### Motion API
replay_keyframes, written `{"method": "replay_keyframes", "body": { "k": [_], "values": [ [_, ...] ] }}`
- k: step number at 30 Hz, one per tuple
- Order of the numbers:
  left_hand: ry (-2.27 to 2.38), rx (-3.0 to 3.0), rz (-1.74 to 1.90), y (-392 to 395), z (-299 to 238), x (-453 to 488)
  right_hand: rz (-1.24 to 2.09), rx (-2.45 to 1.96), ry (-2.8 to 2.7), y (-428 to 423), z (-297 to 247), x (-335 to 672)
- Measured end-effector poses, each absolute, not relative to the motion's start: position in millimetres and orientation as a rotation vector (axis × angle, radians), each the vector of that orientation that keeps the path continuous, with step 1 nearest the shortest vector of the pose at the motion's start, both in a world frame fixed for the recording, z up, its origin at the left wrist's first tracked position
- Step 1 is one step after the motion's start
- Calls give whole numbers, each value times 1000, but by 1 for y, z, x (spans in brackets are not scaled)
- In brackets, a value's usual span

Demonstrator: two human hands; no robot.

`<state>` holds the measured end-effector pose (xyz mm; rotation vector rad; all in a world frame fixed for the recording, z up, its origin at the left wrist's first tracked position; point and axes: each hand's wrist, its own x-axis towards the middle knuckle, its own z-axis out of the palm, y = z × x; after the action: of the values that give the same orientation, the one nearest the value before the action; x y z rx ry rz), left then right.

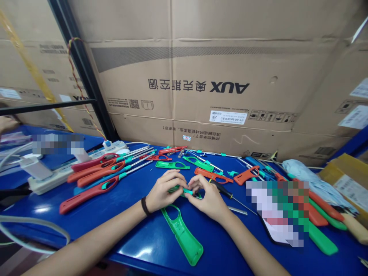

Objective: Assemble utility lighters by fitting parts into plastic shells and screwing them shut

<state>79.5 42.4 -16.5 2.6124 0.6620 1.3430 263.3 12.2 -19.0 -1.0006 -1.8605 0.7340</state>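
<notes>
My left hand point(166, 191) and my right hand point(207, 195) meet over the blue table point(132, 214), fingers pinched together on a small green and teal lighter part point(185, 190). A dark band circles my left wrist. Just below my hands lies a green lighter handle shell point(182, 234), pointing toward me. A black-handled screwdriver point(227, 193) rests right of my right hand. A thin metal tube point(237, 210) lies beside my right wrist.
Several assembled red long-nosed lighters point(94, 180) lie at left beside a white power strip point(51, 176). Loose green and orange handle shells point(172, 165) are scattered behind my hands. More lighters point(322, 214) pile at right. A big AUX cardboard box point(201, 88) walls the back.
</notes>
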Motion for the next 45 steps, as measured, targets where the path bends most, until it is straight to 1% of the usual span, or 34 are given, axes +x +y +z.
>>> {"method": "replay_keyframes", "body": {
  "k": [4, 9, 14, 20, 27, 32, 39, 45],
  "values": [
    [726, 2569, 1356, 40, -17, 80, 762, -972, -1786, 15, -22, 263],
    [794, 2525, 1250, 40, -18, 79, 821, -965, -1652, 17, -22, 265],
    [785, 2533, 1192, 41, -19, 79, 938, -927, -1633, 18, -21, 266],
    [786, 2532, 1222, 45, -23, 79, 760, -995, -1671, 18, -15, 268],
    [685, 2486, 1290, 49, -23, 78, 908, -934, -1665, 19, -18, 267],
    [605, 2524, 1278, 49, -21, 79, 857, -968, -1750, 21, -18, 273],
    [647, 2533, 1219, 50, -20, 77, 693, -1037, -1992, 18, -13, 279],
    [659, 2521, 1197, 50, -19, 78, 808, -1040, -1917, 21, -12, 281]
  ]
}}
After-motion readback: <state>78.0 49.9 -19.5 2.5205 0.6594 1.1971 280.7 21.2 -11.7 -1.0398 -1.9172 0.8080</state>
